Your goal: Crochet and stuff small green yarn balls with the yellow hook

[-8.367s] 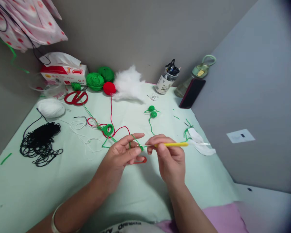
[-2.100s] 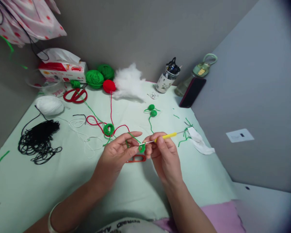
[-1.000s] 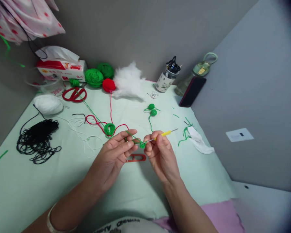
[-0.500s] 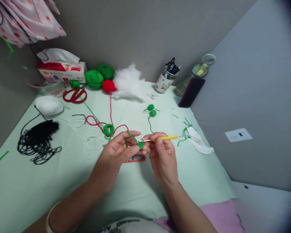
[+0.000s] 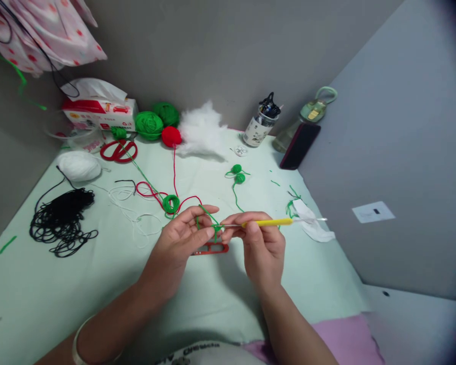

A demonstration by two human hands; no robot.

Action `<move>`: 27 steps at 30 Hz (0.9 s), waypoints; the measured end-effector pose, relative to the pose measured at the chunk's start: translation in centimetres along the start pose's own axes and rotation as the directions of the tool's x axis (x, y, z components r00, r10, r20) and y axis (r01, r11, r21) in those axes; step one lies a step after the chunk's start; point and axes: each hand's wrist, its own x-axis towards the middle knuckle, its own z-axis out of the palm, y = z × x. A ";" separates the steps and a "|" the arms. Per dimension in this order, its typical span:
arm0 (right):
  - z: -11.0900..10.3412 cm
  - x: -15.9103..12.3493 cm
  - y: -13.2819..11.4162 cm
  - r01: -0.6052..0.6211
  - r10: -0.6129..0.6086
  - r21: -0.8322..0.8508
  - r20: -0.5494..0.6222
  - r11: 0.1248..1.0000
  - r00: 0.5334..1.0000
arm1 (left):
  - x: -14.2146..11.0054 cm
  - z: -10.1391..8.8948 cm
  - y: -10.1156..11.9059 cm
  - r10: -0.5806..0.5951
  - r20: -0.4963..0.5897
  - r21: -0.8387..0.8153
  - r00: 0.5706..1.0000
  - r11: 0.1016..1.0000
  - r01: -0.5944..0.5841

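My left hand (image 5: 184, 241) pinches a small green crochet piece (image 5: 217, 229) between thumb and fingers, with green yarn running up over the forefinger. My right hand (image 5: 260, 248) is closed on the yellow handle of a crochet hook (image 5: 273, 222). The hook's metal shaft points left, and its tip is at the green piece; whether it is through a stitch I cannot tell. Beneath the hands lies an orange-red tool (image 5: 215, 248), partly covered. Just beyond the left hand sits a green yarn ring (image 5: 171, 204). Two small green balls (image 5: 238, 175) lie past the right hand.
At the back stand a tissue pack (image 5: 99, 112), green yarn balls (image 5: 149, 125), a red ball (image 5: 171, 136), white stuffing (image 5: 203, 129), a pen jar (image 5: 259, 126) and a phone (image 5: 300, 146) against a bottle. Leftward lie red scissors (image 5: 118, 152), white yarn (image 5: 79, 166) and black cord (image 5: 63, 218).
My right hand has shifted slightly right and down with the crochet hook, which lies a little farther right. The green piece is more hidden by my left fingertips.
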 end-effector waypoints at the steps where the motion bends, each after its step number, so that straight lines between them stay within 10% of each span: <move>1: -0.1 -0.1 -0.1 0.054 -0.053 -0.084 0.011 0.995 0.999 | 0.0 0.0 0.0 0.011 -0.008 0.008 1.000 1.000 -0.011; 5: -0.5 -0.7 -0.3 0.440 -0.360 -0.514 0.252 0.737 0.898 | -0.1 0.2 -0.4 0.085 -0.061 0.027 0.994 0.996 -0.084; 9: -0.8 -1.1 -0.4 0.617 -0.414 -0.698 0.472 0.364 0.778 | -0.2 0.4 -0.6 -0.015 -0.006 -0.125 1.000 0.992 0.014; 11: -0.9 -1.1 -0.3 0.605 -0.442 -0.678 0.431 0.417 0.787 | -0.1 0.4 -0.5 -0.126 0.073 -0.224 0.989 0.965 0.139; 17: -0.6 -0.1 0.0 0.213 -0.210 -0.207 0.037 0.955 0.977 | 0.3 0.4 -0.3 -0.135 0.052 -0.282 0.989 0.949 0.144; 27: 0.1 -0.1 -0.1 0.243 -0.220 -0.316 0.105 0.917 0.970 | 0.1 0.9 -0.3 -0.087 0.024 -0.147 0.996 0.985 0.089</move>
